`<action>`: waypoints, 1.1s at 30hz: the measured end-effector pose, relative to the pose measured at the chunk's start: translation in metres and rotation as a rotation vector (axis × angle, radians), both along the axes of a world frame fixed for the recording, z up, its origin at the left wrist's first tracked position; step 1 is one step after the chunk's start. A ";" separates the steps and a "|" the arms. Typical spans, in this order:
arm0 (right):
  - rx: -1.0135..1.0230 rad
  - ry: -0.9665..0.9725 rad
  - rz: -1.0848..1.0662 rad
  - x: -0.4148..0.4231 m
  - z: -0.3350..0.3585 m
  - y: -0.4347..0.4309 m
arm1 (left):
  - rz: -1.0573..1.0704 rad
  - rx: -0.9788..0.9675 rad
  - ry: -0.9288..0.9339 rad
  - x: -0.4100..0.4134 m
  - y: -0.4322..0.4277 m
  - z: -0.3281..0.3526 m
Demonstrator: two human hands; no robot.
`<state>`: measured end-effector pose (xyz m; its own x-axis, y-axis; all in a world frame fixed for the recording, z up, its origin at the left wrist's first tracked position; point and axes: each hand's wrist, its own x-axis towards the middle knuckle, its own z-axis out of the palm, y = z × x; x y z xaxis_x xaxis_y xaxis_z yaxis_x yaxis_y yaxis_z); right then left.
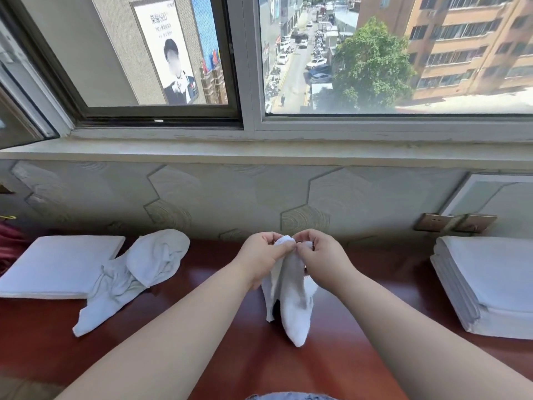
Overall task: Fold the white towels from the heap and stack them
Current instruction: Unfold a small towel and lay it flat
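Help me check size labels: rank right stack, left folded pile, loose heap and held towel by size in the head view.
1. right stack, partly cropped
2. left folded pile and loose heap: too alike to rank
3. held towel

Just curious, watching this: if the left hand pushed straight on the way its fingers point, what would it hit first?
Probably the right hand: the left hand points at it across the small white terry towel both pinch.
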<state>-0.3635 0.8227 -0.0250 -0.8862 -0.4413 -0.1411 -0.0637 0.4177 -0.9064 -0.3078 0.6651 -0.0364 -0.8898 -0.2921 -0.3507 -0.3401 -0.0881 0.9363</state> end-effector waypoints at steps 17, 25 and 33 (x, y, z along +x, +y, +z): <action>0.222 0.688 0.138 -0.002 0.031 0.002 | -0.059 0.110 0.159 0.000 -0.009 0.023; 0.377 0.760 0.163 -0.010 0.037 -0.003 | -0.147 -0.085 0.171 0.001 -0.007 0.025; 0.677 0.776 0.212 -0.013 0.047 -0.013 | -0.053 -0.184 0.148 0.003 -0.009 0.013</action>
